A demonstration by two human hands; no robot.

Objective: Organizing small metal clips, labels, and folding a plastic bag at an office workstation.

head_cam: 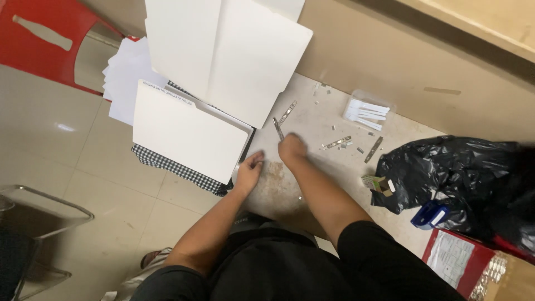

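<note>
Fingers (278, 129) of the right hand (291, 149) are pinched together on a thin metal fastener strip (277, 127), which sticks up toward 12 o'clock from the fist. Left hand (249, 170) sits at 9 o'clock of it, fingers curled together near the lower corner of a white folder (186, 131); I cannot tell whether they grip anything.

I judge the strip light, stiff, springy and slick; best pinched flat near one end, minding thin edges. The folder looks light and floppy, better taken by an edge.

The floor (312, 120) carries more loose strips: one (287, 111) just at 12 o'clock, another (336, 143) at 3 o'clock, with small clips around it. A clear plastic box (368, 108) at 2 o'clock holds white strips. A black plastic bag (451, 173) at 4 o'clock is bunched; contents hidden, a small green carton (377, 182) and a blue stapler-like tool (430, 214) at its edge. A second white folder (228, 50) stands open at 11 o'clock, over a checked cloth (167, 163).
</note>
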